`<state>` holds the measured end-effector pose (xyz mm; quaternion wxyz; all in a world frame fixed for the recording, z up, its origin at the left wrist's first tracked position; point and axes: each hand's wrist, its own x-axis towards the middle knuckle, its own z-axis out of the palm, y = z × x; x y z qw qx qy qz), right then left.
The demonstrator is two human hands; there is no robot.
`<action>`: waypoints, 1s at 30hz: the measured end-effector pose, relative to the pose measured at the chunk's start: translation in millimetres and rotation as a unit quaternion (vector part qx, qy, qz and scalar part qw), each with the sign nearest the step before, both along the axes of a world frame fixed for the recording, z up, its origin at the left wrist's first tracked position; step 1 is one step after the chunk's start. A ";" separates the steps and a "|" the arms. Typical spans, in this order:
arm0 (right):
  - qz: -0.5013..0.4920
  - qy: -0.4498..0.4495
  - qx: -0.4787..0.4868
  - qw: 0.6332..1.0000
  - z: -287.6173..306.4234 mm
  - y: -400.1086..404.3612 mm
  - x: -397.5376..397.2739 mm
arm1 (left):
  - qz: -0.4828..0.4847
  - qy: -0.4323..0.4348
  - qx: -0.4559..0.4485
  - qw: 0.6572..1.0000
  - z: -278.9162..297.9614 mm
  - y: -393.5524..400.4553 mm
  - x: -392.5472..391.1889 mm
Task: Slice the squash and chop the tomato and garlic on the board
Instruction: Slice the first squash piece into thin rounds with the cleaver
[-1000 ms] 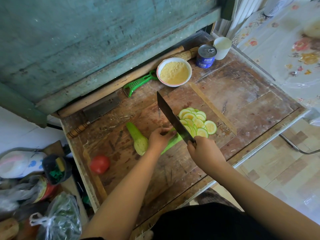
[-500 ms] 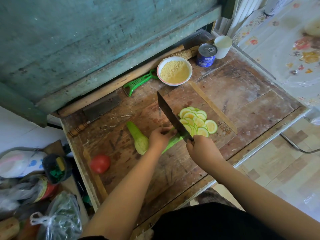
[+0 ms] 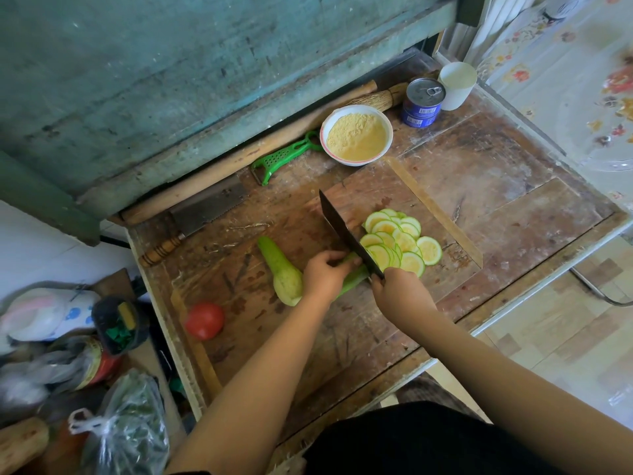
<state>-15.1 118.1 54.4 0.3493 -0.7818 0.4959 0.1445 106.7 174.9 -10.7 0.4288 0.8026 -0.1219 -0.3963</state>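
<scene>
Bare forearms reach in from the near edge of the worn wooden counter (image 3: 513, 200), and both hands are at work over the board (image 3: 394, 186). Right hand (image 3: 402, 294): fingers clamped round the handle of the knife (image 3: 346, 234), whose dark blade runs away from the person and stands edge-down at the cut end of the squash (image 3: 352, 281). Left hand (image 3: 323, 274): fingers curled over that squash, pinning it to the board just left of the blade. A second squash piece (image 3: 282, 272), uncut, lies touching the left hand's far side. Cut slices (image 3: 399, 243) are fanned in an overlapping heap just right of the blade. The tomato (image 3: 205, 320) sits whole, well apart at the near left (no garlic can be made out anywhere). Farther back: a green peeler (image 3: 284, 156), a cleaver (image 3: 202, 214), a bowl of yellow meal (image 3: 356, 135), a tin can (image 3: 423, 101) and a white cup (image 3: 457, 84). Assessment: squash slicing is in hand and unfinished; tomato and garlic are not yet begun. The next stroke calls for the left fingers to retreat along the squash, knuckles clear of the edge, with the blade coming straight down.
</scene>
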 end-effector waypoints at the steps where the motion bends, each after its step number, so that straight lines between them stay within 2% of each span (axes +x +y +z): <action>1: 0.001 0.003 0.000 1.000 -0.6 0.4 0.6 | 0.000 -0.005 0.000 1.000 0.4 0.3 0.0; 11: -0.022 -0.039 0.003 0.999 7.4 0.1 -10.7 | -0.033 0.000 0.012 0.999 3.0 2.4 2.2; 23: -0.012 -0.064 -0.039 0.997 24.7 7.2 -19.3 | 0.005 0.021 -0.030 0.999 0.2 1.2 1.7; 30: -0.007 -0.062 -0.045 0.997 26.3 10.9 -18.1 | 0.003 0.020 -0.017 1.000 -0.3 0.9 3.1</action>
